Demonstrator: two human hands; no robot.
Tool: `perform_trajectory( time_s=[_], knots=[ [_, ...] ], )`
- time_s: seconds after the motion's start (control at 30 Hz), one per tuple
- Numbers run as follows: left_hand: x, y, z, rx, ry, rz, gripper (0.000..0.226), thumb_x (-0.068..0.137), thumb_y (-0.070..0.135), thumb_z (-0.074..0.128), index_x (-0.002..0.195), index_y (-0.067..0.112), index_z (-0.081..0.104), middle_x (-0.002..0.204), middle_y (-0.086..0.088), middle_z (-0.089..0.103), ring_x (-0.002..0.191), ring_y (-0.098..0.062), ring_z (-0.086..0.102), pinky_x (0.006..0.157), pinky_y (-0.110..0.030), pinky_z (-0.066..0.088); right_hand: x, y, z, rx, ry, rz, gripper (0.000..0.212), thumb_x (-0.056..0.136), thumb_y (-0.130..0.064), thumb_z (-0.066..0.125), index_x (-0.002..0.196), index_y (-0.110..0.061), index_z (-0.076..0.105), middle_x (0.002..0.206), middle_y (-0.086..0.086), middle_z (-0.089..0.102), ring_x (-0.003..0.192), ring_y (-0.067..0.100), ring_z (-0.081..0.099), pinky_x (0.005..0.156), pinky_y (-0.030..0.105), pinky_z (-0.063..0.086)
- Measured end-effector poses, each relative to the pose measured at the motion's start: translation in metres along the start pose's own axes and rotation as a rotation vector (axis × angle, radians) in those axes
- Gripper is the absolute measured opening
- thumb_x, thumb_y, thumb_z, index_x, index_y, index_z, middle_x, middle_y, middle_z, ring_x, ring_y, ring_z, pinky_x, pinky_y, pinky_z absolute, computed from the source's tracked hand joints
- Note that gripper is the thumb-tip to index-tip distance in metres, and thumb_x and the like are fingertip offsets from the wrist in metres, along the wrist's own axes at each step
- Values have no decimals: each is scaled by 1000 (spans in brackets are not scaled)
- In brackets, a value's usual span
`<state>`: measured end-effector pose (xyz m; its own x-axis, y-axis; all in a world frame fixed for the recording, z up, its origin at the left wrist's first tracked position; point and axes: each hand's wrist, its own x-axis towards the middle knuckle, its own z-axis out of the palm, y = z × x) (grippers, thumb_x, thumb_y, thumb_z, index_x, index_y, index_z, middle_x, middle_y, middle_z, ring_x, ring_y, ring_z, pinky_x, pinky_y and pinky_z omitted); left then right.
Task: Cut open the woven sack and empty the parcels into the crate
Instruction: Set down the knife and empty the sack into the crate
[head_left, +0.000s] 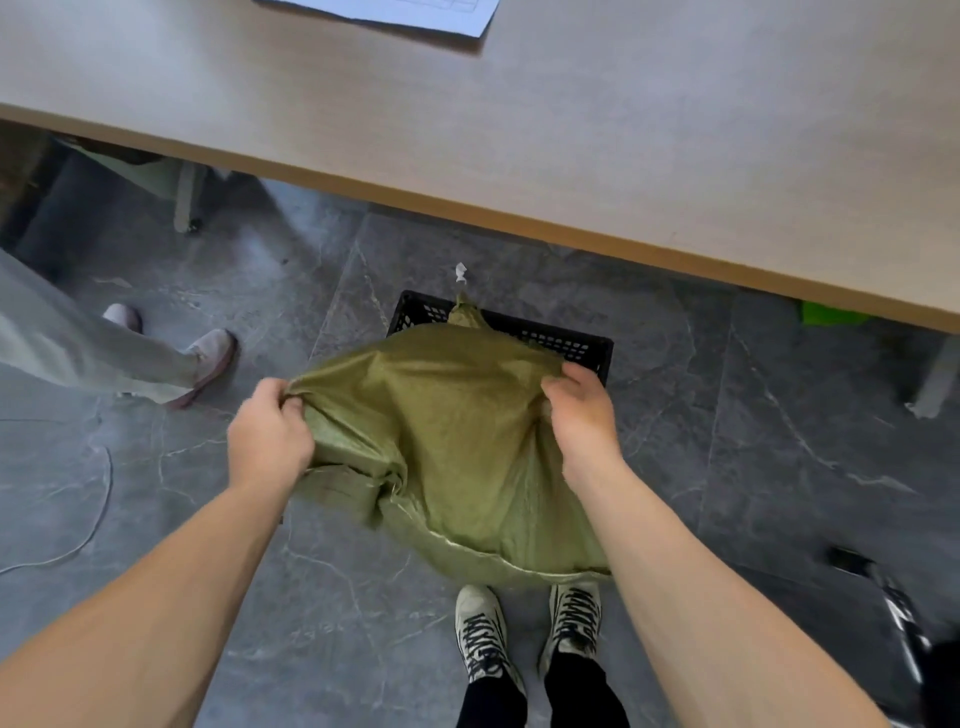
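An olive-green woven sack (457, 436) hangs bulging in front of me, over the near part of a black perforated plastic crate (566, 343) on the floor. My left hand (267, 436) grips the sack's left edge. My right hand (582, 410) grips its right edge. The sack covers most of the crate, so only the crate's far rim and right corner show. A tied tip of the sack points toward the crate's far rim. No parcels are visible.
A wooden table (571, 130) with a sheet of paper (395, 13) overhangs the far side. Another person's legs and shoes (208, 358) stand at left. My shoes (524, 629) are below the sack. A thin cable (98, 514) lies on the grey floor.
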<state>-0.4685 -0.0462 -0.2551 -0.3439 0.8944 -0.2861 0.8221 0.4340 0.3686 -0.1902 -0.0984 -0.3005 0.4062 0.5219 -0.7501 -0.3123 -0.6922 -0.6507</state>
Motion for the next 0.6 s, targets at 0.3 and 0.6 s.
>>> perform_trajectory(
  time_s=[0.3, 0.6],
  knots=[
    [-5, 30, 47, -69, -41, -104, 31, 100, 19, 42, 126, 7, 56, 123, -29, 58, 116, -46, 52, 95, -41, 41, 14, 82, -54, -623, 82, 410, 81, 89, -69, 45, 156, -26, 26, 160, 15, 27, 146, 39, 24, 119, 49, 26],
    [9, 21, 47, -13, 20, -60, 31, 101, 19, 42, 124, 4, 56, 121, -32, 56, 114, -48, 50, 94, -43, 40, 45, 98, -68, -242, 254, 505, 83, 89, -39, 62, 156, -36, 14, 156, 17, 28, 119, 43, 49, 101, 56, 49]
  ],
)
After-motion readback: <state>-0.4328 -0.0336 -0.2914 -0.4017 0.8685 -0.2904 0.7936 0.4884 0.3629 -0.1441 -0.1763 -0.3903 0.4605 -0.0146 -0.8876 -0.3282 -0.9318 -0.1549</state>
